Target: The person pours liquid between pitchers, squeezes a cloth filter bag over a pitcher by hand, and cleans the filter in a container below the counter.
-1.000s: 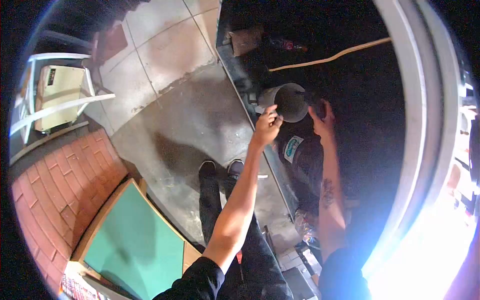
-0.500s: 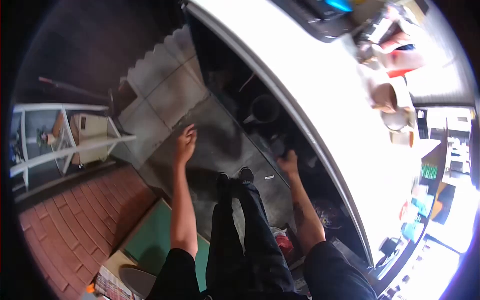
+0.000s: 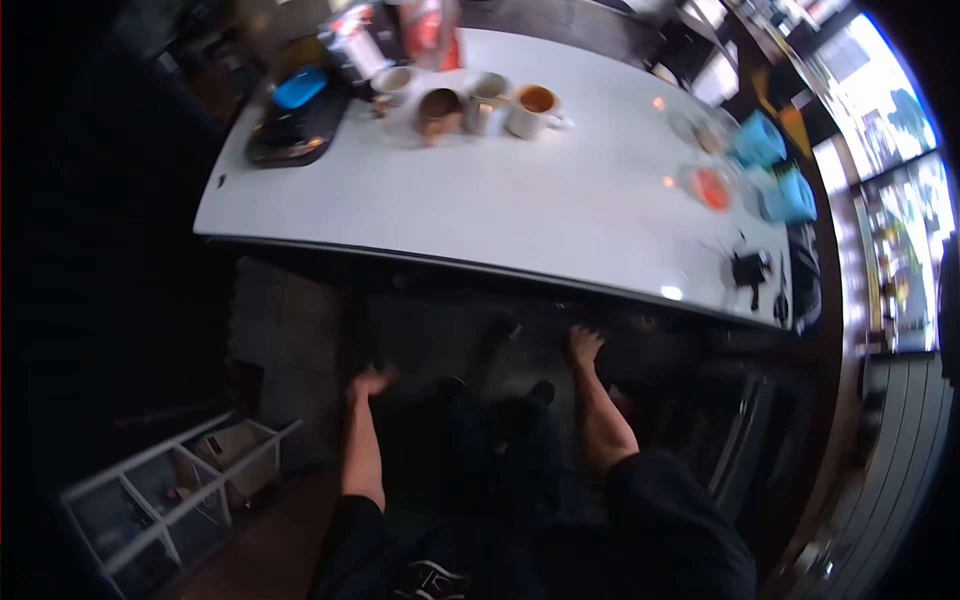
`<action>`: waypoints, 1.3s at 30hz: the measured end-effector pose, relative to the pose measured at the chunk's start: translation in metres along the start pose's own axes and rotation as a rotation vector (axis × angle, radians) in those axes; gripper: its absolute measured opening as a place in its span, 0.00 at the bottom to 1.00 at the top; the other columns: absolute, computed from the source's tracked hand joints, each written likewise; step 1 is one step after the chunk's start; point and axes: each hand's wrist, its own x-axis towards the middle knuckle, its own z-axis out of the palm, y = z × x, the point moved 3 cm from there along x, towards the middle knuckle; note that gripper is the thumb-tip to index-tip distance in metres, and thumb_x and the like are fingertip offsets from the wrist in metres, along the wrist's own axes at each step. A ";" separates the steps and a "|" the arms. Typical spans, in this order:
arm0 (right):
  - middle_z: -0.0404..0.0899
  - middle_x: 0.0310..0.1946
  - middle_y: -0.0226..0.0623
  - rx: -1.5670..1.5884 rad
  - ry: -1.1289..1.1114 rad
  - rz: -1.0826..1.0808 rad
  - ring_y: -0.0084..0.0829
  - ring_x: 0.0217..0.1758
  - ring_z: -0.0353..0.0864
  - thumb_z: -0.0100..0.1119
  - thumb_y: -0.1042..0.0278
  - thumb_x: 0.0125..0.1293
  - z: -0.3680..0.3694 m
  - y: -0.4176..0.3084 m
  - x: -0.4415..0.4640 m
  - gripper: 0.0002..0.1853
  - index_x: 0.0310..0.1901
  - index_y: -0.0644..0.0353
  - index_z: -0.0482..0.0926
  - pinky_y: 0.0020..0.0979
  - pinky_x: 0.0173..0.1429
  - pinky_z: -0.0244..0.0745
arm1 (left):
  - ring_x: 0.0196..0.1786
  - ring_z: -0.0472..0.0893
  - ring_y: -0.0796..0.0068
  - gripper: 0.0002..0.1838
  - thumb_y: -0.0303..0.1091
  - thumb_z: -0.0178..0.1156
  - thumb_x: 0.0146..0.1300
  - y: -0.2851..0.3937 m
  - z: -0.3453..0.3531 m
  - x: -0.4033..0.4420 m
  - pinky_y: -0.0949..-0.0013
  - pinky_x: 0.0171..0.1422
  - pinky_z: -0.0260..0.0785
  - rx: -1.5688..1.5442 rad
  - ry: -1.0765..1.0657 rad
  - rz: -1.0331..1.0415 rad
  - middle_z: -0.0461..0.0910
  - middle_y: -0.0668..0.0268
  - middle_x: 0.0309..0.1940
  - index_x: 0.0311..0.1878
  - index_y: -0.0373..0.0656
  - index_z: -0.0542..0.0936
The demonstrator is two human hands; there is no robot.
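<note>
My left hand (image 3: pixel 372 381) hangs in the dark space before the white-topped table (image 3: pixel 600 215). It is blurred, but its fingers look loosely stretched, and I see nothing in it. Just under the table's front edge is my right hand (image 3: pixel 586 345), its fingers partly spread and no held thing visible. The dark underside of the table lies close to that hand; whether they touch I cannot tell. On the tabletop stand a white mug (image 3: pixel 532 112) with a brown inside, a brown cup (image 3: pixel 440 112), a greyish cup (image 3: pixel 488 100) and a pale cup (image 3: pixel 394 84).
A black device with a blue top (image 3: pixel 298 95) sits at the table's left. Blue containers (image 3: pixel 790 197), an orange-red item (image 3: pixel 711 188) and a small black object (image 3: pixel 750 268) are at its right. A white-framed rack (image 3: pixel 195 480) stands low at left.
My view has turned and lifted, so the tabletop now lies across the front. Both hands appear lower in view, still with nothing visible in them. The floor looks much darker.
</note>
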 end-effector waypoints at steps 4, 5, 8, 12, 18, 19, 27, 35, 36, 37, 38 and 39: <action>0.80 0.41 0.57 0.605 0.098 0.487 0.59 0.46 0.80 0.66 0.65 0.53 -0.052 0.133 -0.057 0.21 0.46 0.68 0.74 0.50 0.53 0.74 | 0.44 0.81 0.72 0.22 0.44 0.53 0.71 0.050 0.090 -0.038 0.68 0.41 0.75 0.883 0.086 0.470 0.80 0.59 0.45 0.61 0.41 0.72; 0.79 0.43 0.61 0.652 0.064 0.590 0.56 0.49 0.79 0.65 0.65 0.54 -0.069 0.159 -0.074 0.22 0.48 0.68 0.73 0.49 0.54 0.74 | 0.44 0.81 0.71 0.20 0.42 0.54 0.71 0.054 0.093 -0.033 0.68 0.44 0.74 0.754 0.061 0.408 0.81 0.59 0.43 0.61 0.41 0.73; 0.80 0.43 0.51 0.920 -0.036 0.732 0.43 0.48 0.80 0.67 0.56 0.57 -0.086 0.244 -0.122 0.29 0.55 0.69 0.72 0.39 0.53 0.74 | 0.48 0.80 0.71 0.18 0.39 0.54 0.71 0.069 0.194 -0.076 0.68 0.49 0.72 1.214 -0.010 0.268 0.80 0.61 0.47 0.60 0.43 0.74; 0.81 0.40 0.40 1.317 -0.053 0.699 0.28 0.43 0.79 0.65 0.49 0.62 -0.161 0.297 -0.183 0.29 0.51 0.69 0.75 0.33 0.46 0.74 | 0.53 0.78 0.71 0.20 0.43 0.53 0.71 0.029 0.344 -0.119 0.65 0.55 0.72 1.121 -0.513 0.148 0.78 0.62 0.52 0.62 0.47 0.73; 0.80 0.40 0.36 2.284 0.240 0.325 0.26 0.39 0.81 0.52 0.62 0.73 -0.129 0.326 -0.205 0.16 0.53 0.65 0.71 0.31 0.42 0.79 | 0.57 0.76 0.71 0.24 0.46 0.51 0.72 -0.063 0.530 -0.204 0.67 0.61 0.68 0.746 -1.201 -0.219 0.75 0.62 0.56 0.66 0.46 0.69; 0.80 0.42 0.36 2.362 0.277 0.141 0.27 0.41 0.82 0.50 0.63 0.73 -0.130 0.321 -0.197 0.16 0.56 0.64 0.70 0.32 0.44 0.80 | 0.59 0.75 0.70 0.24 0.46 0.49 0.73 -0.078 0.550 -0.216 0.67 0.62 0.67 0.921 -1.208 -0.135 0.75 0.60 0.57 0.67 0.44 0.68; 0.75 0.55 0.30 2.260 0.198 0.207 0.22 0.57 0.72 0.49 0.57 0.74 -0.135 0.288 -0.202 0.22 0.62 0.62 0.69 0.26 0.62 0.66 | 0.56 0.75 0.72 0.27 0.42 0.56 0.70 -0.149 0.625 -0.259 0.71 0.63 0.65 0.977 -1.218 0.538 0.77 0.57 0.54 0.67 0.37 0.66; 0.76 0.45 0.28 1.912 0.573 0.188 0.17 0.48 0.71 0.49 0.61 0.75 -0.167 0.296 -0.187 0.16 0.56 0.64 0.73 0.22 0.55 0.66 | 0.47 0.78 0.78 0.26 0.32 0.65 0.61 -0.135 0.656 -0.259 0.73 0.53 0.70 0.876 -1.108 0.708 0.79 0.58 0.45 0.60 0.32 0.69; 0.75 0.44 0.28 1.892 0.602 0.179 0.17 0.47 0.71 0.49 0.62 0.74 -0.178 0.297 -0.190 0.15 0.54 0.64 0.73 0.23 0.54 0.67 | 0.44 0.77 0.81 0.26 0.31 0.66 0.61 -0.125 0.662 -0.269 0.75 0.51 0.70 0.876 -1.091 0.668 0.79 0.61 0.41 0.59 0.33 0.69; 0.75 0.42 0.27 1.873 0.628 0.169 0.17 0.45 0.70 0.48 0.63 0.74 -0.186 0.298 -0.190 0.14 0.52 0.65 0.74 0.23 0.52 0.67 | 0.44 0.77 0.81 0.26 0.31 0.66 0.61 -0.121 0.666 -0.270 0.75 0.51 0.70 0.877 -1.095 0.669 0.79 0.61 0.41 0.59 0.33 0.69; 0.75 0.42 0.27 1.872 0.633 0.168 0.17 0.45 0.70 0.48 0.63 0.74 -0.189 0.299 -0.189 0.14 0.52 0.65 0.74 0.23 0.52 0.67 | 0.47 0.76 0.79 0.27 0.31 0.65 0.62 -0.117 0.670 -0.272 0.74 0.54 0.69 0.863 -1.156 0.654 0.78 0.60 0.45 0.61 0.33 0.68; 0.74 0.42 0.29 1.836 0.609 0.145 0.17 0.45 0.70 0.49 0.65 0.74 -0.192 0.302 -0.187 0.13 0.50 0.65 0.73 0.23 0.50 0.67 | 0.50 0.76 0.77 0.28 0.30 0.64 0.62 -0.113 0.673 -0.273 0.72 0.57 0.68 0.848 -1.214 0.637 0.76 0.59 0.49 0.63 0.33 0.66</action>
